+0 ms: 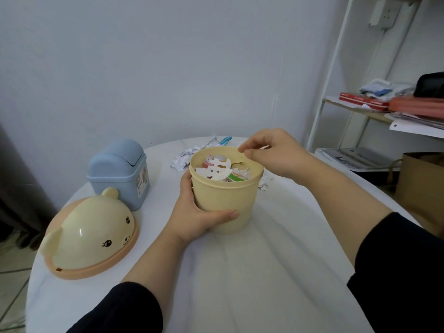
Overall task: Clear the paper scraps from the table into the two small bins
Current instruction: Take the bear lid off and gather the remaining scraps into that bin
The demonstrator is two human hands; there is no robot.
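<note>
Gripping yellow bin (223, 195) (open-topped) — left hand (194, 212); right hand (271, 152) above.

Bear lid (91, 231) and blue bin (117, 171) block left; front tabletop (240, 284) open.

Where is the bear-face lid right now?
In the head view, the bear-face lid lies on the left side of the table, just in front of the blue bin and left of the open yellow bin.

A pale blank wall (168, 68) backs the round white-covered table (264, 272); white metal shelving (355, 109) with books (362, 101) stands far right, tiled floor (12, 272) left.
</note>
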